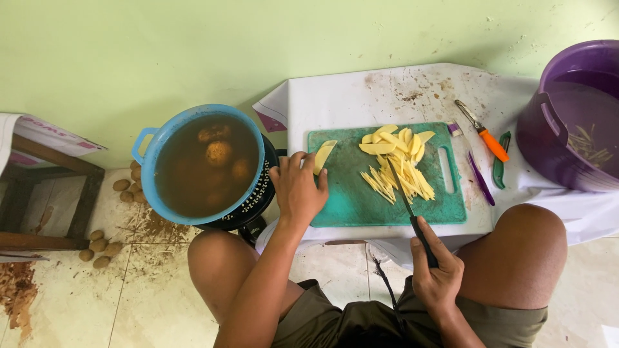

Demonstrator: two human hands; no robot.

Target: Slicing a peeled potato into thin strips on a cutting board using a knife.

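My left hand (298, 188) sits at nine o'clock of the green board (348, 200), fingers together and pinched on a potato slice (323, 155) at the board's upper left corner. The slice is thin, pale and wet-looking; I judge it light, stiff, slippery and apt to snap, best taken flat by its long edges.

My right hand (437, 274) is at six o'clock off the board, fist wrapped around the black handle of the knife (405, 198). The blade runs up toward twelve, tip in the pile of cut sticks (396, 180). More slices (393, 140) are stacked beyond.

Both forearms come up from between my knees, left wrist bent inward.

At nine o'clock, a blue pot (149, 169) of brown water holds whole potatoes. At three, a purple bucket (548, 122), seemingly with sticks inside. A peeler (482, 131) lies between.
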